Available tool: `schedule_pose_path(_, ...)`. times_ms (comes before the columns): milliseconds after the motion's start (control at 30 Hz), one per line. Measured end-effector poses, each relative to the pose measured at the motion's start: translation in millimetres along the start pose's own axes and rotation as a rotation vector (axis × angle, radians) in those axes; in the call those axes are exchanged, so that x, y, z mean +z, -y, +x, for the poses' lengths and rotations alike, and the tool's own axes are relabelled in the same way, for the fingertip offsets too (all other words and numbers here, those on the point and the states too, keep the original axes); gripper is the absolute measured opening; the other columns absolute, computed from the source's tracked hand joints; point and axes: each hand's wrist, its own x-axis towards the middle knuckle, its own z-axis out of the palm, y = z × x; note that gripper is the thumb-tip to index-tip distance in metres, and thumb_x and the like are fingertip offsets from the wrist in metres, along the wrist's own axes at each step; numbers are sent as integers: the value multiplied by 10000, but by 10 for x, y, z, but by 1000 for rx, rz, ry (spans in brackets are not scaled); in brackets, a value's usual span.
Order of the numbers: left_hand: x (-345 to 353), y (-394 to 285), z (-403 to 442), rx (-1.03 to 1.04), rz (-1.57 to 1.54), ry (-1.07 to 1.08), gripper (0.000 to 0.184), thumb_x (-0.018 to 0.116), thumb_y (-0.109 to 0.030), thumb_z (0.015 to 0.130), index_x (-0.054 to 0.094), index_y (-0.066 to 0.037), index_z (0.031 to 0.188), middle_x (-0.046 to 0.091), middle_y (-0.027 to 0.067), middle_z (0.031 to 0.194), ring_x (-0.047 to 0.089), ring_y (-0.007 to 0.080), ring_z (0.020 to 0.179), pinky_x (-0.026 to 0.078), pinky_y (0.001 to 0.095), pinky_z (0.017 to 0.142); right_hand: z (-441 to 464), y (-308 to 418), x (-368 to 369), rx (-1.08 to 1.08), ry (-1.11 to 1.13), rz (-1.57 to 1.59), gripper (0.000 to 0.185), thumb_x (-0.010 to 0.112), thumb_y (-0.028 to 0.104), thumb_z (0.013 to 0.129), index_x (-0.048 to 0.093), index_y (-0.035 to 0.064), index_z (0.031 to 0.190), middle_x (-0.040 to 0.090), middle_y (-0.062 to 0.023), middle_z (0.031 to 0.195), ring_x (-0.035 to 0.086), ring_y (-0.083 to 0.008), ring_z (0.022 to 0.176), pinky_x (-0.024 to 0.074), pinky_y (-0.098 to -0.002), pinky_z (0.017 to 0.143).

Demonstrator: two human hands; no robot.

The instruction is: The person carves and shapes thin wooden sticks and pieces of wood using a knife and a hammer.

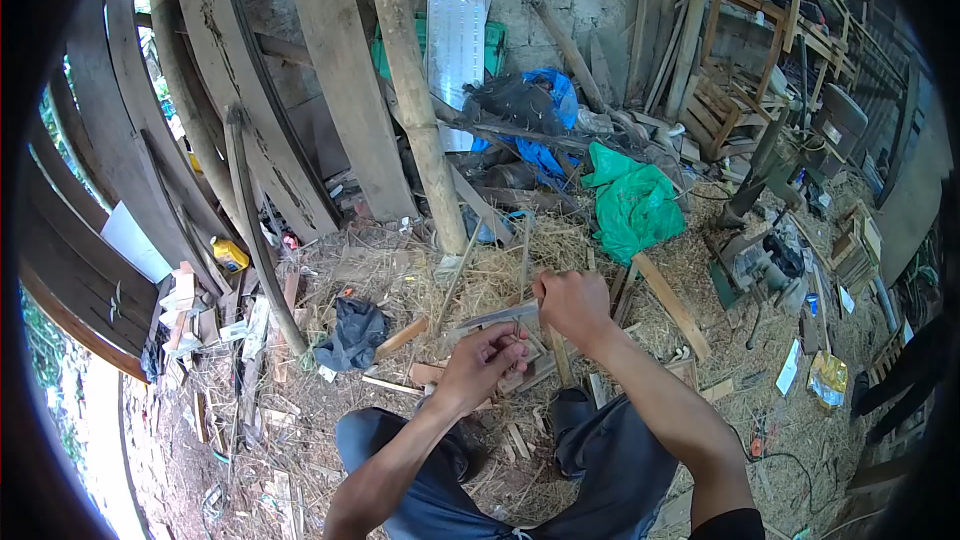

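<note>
My left hand (478,367) is turned partly palm up, with its fingers curled together over my lap. Whatever lies between those fingertips is too small to name. Just to its right and higher, my right hand (575,306) is closed in a fist, its grip hidden from view. A flat grey strip like a blade (498,317) runs leftward from beside the right fist, passing above the left hand; I cannot tell whether the fist holds it. Below and between the hands is a small frame of pale wood pieces (540,368), partly covered by the left hand.
Straw and wood scraps cover the ground. A bamboo post (418,100) rises ahead, near a green plastic sheet (637,202). A black plastic bag (353,334) lies left, a loose plank (672,306) right. Long boards (340,70) lean at left. Another person's dark-clothed leg (905,380) is at far right.
</note>
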Motion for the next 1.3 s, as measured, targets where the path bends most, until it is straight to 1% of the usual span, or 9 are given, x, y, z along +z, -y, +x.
schedule_pose_path(200,-11,-3,-18,-24,-21,80,233,581,-85,923,557,29,1125,604,53,852,575,83,730,465,213,622,120,-303,35,118,65,-81,198,560,194,801,694,69,727,653,-171,666,664,-327,633,528,-418,575)
schedule_pose_path(267,19,-8,-70,-157,12,56,255,600,-112,917,561,25,1128,615,46,866,573,77,728,470,214,615,189,-540,-51,330,100,-91,197,567,190,795,700,63,726,656,-186,693,667,-343,669,536,-436,634)
schedule_pose_path(400,63,63,-54,-204,18,116,271,614,-132,911,567,26,1127,630,41,875,573,76,712,481,218,609,160,-469,49,428,201,-64,213,624,251,769,707,56,781,670,-195,796,665,-371,754,532,-462,716)
schedule_pose_path(533,109,89,-5,-181,-58,91,247,623,-122,902,578,23,1096,641,47,867,589,84,697,492,221,610,92,-377,261,377,229,67,234,641,283,763,708,67,822,669,-185,814,663,-370,785,535,-460,704)
schedule_pose_path(600,68,103,20,-166,-83,59,239,627,-117,897,580,24,1085,641,51,858,595,87,695,495,222,610,57,-307,224,146,363,15,212,654,279,741,713,99,835,666,-174,795,663,-353,793,535,-449,708)
schedule_pose_path(700,-25,219,92,-142,-22,-39,218,630,-101,890,584,23,1065,621,44,810,599,95,695,494,227,603,21,-187,130,-130,289,26,198,659,264,714,719,136,852,666,-169,789,663,-333,762,529,-430,700)
schedule_pose_path(933,-31,25,22,-70,-235,6,213,640,-99,885,570,13,1051,573,24,800,585,111,708,477,258,598,11,69,-42,-186,279,23,123,611,222,738,701,151,783,661,-127,701,657,-312,672,510,-415,644)
schedule_pose_path(1100,-41,28,10,-91,-204,65,212,642,-125,889,557,-14,1048,564,7,814,580,103,722,463,247,628,-6,-38,96,-101,64,97,104,592,198,748,669,135,718,637,-129,624,642,-305,586,499,-409,558)
schedule_pose_path(1300,65,-69,-13,-139,-232,145,200,640,-145,894,553,-46,1044,556,-8,815,572,84,730,437,214,625,94,-269,55,87,59,-57,172,590,226,784,674,119,679,644,-157,639,651,-323,606,511,-425,558)
